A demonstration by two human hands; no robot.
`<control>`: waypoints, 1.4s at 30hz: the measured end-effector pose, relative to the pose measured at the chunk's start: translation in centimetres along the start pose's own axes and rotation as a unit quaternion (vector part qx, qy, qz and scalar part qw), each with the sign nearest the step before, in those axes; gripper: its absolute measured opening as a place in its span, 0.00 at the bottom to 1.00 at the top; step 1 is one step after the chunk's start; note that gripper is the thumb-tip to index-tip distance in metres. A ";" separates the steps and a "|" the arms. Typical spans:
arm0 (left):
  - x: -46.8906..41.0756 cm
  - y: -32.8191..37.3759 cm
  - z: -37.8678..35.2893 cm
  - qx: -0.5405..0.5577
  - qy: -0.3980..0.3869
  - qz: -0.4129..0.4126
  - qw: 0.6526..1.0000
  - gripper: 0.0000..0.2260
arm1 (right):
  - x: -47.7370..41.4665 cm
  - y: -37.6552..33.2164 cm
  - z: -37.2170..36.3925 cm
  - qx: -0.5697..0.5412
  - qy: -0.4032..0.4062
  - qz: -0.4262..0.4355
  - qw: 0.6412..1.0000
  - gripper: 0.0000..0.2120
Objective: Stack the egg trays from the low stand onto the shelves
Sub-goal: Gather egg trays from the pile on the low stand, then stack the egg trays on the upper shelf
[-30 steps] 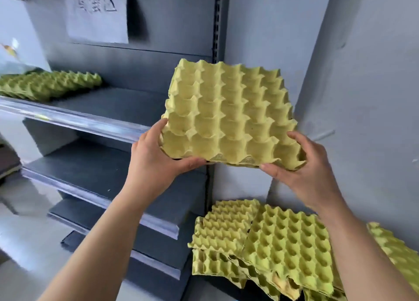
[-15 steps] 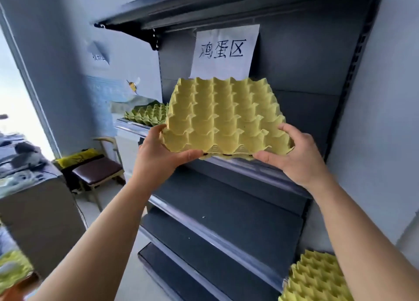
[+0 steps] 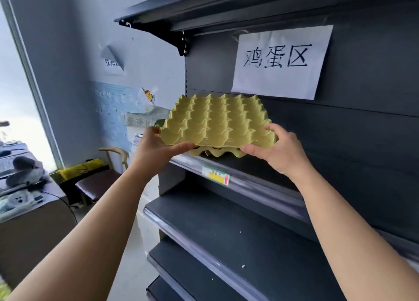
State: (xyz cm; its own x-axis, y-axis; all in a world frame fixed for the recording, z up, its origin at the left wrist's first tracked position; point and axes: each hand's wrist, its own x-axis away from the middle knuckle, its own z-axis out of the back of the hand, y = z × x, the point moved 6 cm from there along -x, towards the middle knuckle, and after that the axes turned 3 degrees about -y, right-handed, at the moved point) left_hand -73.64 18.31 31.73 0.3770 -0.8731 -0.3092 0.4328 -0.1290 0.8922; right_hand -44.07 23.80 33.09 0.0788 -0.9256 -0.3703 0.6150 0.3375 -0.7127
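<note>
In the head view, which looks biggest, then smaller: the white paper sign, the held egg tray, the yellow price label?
1. Held egg tray, nearer the camera, so only narrowly ahead of the sign.
2. White paper sign.
3. Yellow price label, clearly smallest.

Counts only:
- 2 hands are being seen: left hand [image 3: 156, 148], right hand [image 3: 280, 149].
- 1 yellow egg tray [image 3: 217, 121] is being held up; a second tray edge [image 3: 217, 152] is being glimpsed right under it, exact stack count cannot be told.
- 1 green tray corner [image 3: 160, 122] is being glimpsed behind, mostly hidden.
- 5 shelf levels are being counted: top shelf [image 3: 158, 12], plus 4 below.
- 2 paper signs: white sign [image 3: 280, 61], small wall note [image 3: 112, 60].
- 1 price tag [image 3: 215, 175].
- 1 chair [image 3: 99, 182].
</note>
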 end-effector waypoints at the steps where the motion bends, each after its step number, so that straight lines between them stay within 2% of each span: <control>1: -1.6 -0.6 0.0 0.003 -0.003 0.002 1.000 0.43 | -1.4 -0.1 -0.8 0.008 0.001 -0.003 1.000 0.50; 6: -9.1 -3.0 0.3 0.003 -0.017 -0.008 1.000 0.50 | -7.0 -0.7 -4.5 0.036 0.005 -0.019 0.999 0.46; 9: -13.2 -4.3 0.2 0.006 -0.047 -0.012 0.999 0.52 | -9.4 -0.9 -6.4 0.044 0.015 -0.037 0.998 0.47; 12: -16.6 -5.8 0.1 0.010 -0.073 -0.016 0.997 0.51 | -10.9 -1.1 -8.2 0.058 0.026 -0.054 0.997 0.48; 16: -20.7 -7.9 0.7 0.016 -0.117 -0.030 0.993 0.49 | -11.6 -2.2 -10.6 0.088 0.047 -0.064 0.993 0.43; 22: -25.2 -10.4 1.0 0.010 -0.193 -0.047 0.980 0.59 | -11.7 -3.7 -13.5 0.122 0.077 -0.110 0.983 0.40; 24: -26.0 -10.6 0.7 0.000 -0.215 -0.059 0.975 0.57 | -11.6 -3.9 -14.1 0.121 0.083 -0.128 0.981 0.40; 26: -26.7 -10.9 0.1 -0.023 -0.228 -0.078 0.970 0.48 | -11.3 -3.8 -14.7 0.122 0.089 -0.147 0.978 0.40; 28: -27.2 -11.1 -0.3 -0.060 -0.225 -0.104 0.967 0.41 | -11.0 -3.6 -15.4 0.123 0.093 -0.162 0.975 0.39; 32: -28.0 -11.9 -0.5 -0.176 -0.221 -0.127 0.951 0.49 | -10.6 -3.8 -16.2 0.134 0.100 -0.181 0.969 0.39; 36: -28.2 -12.4 -0.9 -0.208 -0.213 -0.149 0.943 0.55 | -10.3 -4.3 -16.3 0.156 0.097 -0.194 0.964 0.43; 39: -27.1 -11.9 -0.6 -0.196 -0.147 -0.192 0.950 0.44 | -9.8 -5.1 -16.1 0.186 0.108 -0.184 0.959 0.44; 42: -24.3 -10.1 -0.5 -0.155 -0.067 -0.301 0.939 0.31 | -8.6 -6.1 -15.5 0.202 0.130 -0.157 0.958 0.39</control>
State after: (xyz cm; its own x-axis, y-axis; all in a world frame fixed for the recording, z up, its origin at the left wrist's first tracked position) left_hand -86.73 41.08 30.04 -0.1097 -0.7397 -0.6639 0.7592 -0.4935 0.4244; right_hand -60.70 32.36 31.36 -0.3257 -0.8790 -0.3482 0.8342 -0.0938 -0.5435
